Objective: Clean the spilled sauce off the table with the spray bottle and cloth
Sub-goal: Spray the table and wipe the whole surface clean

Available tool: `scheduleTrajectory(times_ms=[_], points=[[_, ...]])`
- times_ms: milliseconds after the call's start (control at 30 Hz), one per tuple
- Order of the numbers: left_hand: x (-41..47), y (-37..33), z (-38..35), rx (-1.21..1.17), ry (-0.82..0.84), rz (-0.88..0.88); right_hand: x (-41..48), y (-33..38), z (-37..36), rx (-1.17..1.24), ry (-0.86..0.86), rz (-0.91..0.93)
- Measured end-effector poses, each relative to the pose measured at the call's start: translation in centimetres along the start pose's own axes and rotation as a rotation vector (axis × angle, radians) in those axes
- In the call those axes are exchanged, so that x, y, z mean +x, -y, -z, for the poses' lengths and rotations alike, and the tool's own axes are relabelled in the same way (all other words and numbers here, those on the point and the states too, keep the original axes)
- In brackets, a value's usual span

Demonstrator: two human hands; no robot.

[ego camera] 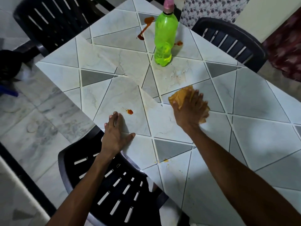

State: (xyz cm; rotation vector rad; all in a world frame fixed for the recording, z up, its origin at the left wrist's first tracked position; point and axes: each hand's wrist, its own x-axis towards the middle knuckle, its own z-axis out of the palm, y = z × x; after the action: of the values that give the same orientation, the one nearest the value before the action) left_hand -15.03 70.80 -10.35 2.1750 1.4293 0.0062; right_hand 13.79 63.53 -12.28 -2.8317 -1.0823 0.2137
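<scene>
My right hand [189, 110] presses a crumpled orange-yellow cloth [180, 96] onto the tiled table [254, 128], fingers spread over it. My left hand [116, 132] rests flat on the table near its left edge, fingers straight. A green spray bottle [164, 39] with a pink top stands upright at the far middle. Red sauce lies in a streak and blotch [146, 26] left of the bottle, a small smear [179, 43] to its right, and a drop [130, 111] just beyond my left fingers. A faint yellowish smear [165, 160] sits near the front.
Dark slatted plastic chairs stand around the table: one [117, 190] under my left arm, one [53, 22] at the far left, one [231, 41] at the far right. A patterned fabric [211, 8] hangs beyond the table. Tiled floor [32, 115] lies to the left.
</scene>
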Motion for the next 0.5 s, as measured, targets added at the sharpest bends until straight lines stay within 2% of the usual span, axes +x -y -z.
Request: scheduleTrajectory(times_ms=[67,133,233,400,500], points=[[0.1,-0.2,0.2,-0.014,-0.001,-0.002,-1.5,2.8,-0.4,-0.01,0.001,0.105],[0.0,-0.6,0.3,-0.018,-0.005,-0.006,-5.1,3.6,-0.6,-0.033,0.038,0.317],[-0.3,-1.0,0.5,-0.02,0.0,0.004,-10.8,1.0,-0.2,-0.018,0.105,0.504],[-0.4,-0.8,0.5,-0.034,-0.018,0.004,-19.9,-9.3,0.4,-0.067,0.15,0.531],[-0.3,-0.8,0.4,-0.025,-0.014,0.014,-22.4,-12.2,0.7,-0.11,0.196,0.494]])
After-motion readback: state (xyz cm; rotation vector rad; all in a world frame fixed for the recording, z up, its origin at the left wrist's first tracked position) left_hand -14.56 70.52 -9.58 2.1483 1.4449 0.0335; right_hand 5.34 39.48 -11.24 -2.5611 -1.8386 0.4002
